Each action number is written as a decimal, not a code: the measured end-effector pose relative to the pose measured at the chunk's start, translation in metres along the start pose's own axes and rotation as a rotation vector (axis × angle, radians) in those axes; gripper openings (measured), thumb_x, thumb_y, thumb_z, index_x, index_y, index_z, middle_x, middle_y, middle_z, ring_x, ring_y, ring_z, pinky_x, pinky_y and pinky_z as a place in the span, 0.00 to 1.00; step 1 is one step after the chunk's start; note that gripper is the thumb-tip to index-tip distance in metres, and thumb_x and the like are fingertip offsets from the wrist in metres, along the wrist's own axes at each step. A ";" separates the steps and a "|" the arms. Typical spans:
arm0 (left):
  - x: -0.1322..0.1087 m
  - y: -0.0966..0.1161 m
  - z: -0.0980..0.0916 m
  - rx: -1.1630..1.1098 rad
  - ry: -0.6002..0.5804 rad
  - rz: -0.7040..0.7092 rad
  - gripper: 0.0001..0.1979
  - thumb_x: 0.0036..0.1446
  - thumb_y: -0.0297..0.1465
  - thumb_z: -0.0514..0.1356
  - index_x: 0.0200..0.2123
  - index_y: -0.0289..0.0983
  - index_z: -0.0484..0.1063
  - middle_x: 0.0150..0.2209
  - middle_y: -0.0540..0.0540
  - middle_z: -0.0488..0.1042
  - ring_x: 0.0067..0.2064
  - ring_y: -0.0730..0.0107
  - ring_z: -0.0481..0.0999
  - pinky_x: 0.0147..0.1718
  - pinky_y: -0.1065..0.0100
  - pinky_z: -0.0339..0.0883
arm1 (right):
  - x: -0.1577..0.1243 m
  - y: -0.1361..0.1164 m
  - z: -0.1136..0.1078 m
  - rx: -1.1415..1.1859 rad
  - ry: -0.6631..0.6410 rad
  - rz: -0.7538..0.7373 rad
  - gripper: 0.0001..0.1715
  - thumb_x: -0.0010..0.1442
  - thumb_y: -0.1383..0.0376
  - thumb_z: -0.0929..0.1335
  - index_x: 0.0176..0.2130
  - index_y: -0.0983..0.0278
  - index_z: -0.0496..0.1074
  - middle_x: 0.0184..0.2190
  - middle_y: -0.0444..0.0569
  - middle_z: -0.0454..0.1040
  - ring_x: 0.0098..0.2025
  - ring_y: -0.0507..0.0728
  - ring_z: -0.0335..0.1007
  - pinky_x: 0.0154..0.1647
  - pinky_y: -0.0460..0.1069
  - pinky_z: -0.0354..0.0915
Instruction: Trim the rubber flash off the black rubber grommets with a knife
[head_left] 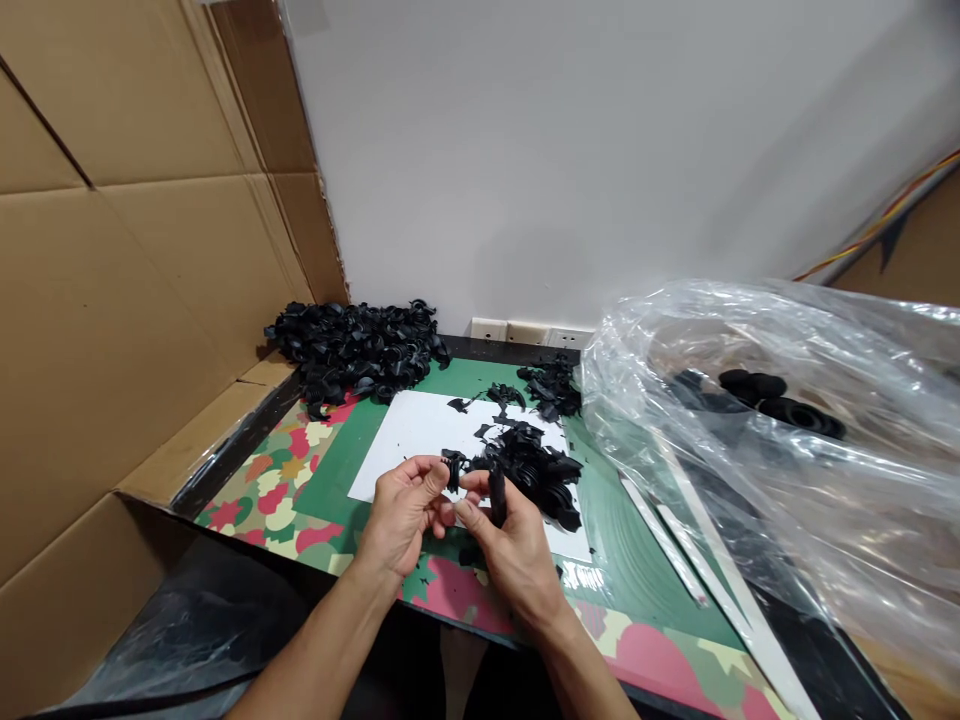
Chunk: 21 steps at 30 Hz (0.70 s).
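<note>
My left hand [401, 510] pinches a small black ribbed part [452, 468] between thumb and fingers, over the front of a white sheet [397, 440]. Close beside it, my right hand [517, 540] is closed, with a dark strip-like black piece [497, 497] held upright among its fingers. The fingertips of both hands nearly meet; what lies between them is partly hidden. Just beyond the right hand, a loose heap of black ribbed pieces [532, 465] covers part of the sheet.
A large pile of black curled pieces [360, 345] sits at the back left, beside a cardboard wall [165, 250]. Black scraps [553, 385] lie at the back. On the right, a clear plastic bag [637, 340] holds black round parts [799, 415], near white strips [705, 575].
</note>
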<state>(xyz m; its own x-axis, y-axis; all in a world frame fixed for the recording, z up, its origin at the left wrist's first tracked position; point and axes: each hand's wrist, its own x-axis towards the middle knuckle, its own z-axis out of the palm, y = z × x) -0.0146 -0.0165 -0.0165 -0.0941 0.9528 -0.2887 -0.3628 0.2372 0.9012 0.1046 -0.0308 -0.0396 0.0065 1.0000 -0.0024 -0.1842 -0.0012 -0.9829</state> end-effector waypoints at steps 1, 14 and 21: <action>0.000 -0.001 0.001 0.023 -0.010 -0.009 0.29 0.28 0.47 0.74 0.28 0.32 0.71 0.16 0.54 0.68 0.14 0.78 0.66 0.09 0.78 0.54 | 0.000 0.000 0.001 -0.023 0.007 -0.016 0.16 0.47 0.55 0.72 0.32 0.63 0.72 0.24 0.44 0.70 0.27 0.54 0.66 0.29 0.48 0.64; -0.008 0.007 -0.011 0.650 -0.147 0.526 0.24 0.43 0.26 0.69 0.46 0.45 0.77 0.46 0.45 0.70 0.31 0.74 0.71 0.23 0.75 0.63 | 0.009 0.006 -0.007 0.132 0.075 0.161 0.23 0.44 0.48 0.73 0.27 0.65 0.68 0.12 0.34 0.55 0.15 0.46 0.46 0.15 0.44 0.43; -0.003 0.009 -0.005 0.436 -0.162 0.400 0.14 0.38 0.21 0.69 0.32 0.39 0.81 0.30 0.49 0.74 0.26 0.75 0.67 0.24 0.74 0.62 | 0.007 -0.002 -0.007 0.273 0.006 0.199 0.25 0.41 0.49 0.76 0.26 0.65 0.67 0.14 0.35 0.57 0.14 0.44 0.45 0.15 0.43 0.42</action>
<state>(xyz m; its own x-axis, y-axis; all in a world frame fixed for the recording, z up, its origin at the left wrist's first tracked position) -0.0220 -0.0183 -0.0089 0.0100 0.9926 0.1213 0.0876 -0.1217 0.9887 0.1121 -0.0236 -0.0393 -0.0501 0.9802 -0.1916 -0.4391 -0.1939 -0.8773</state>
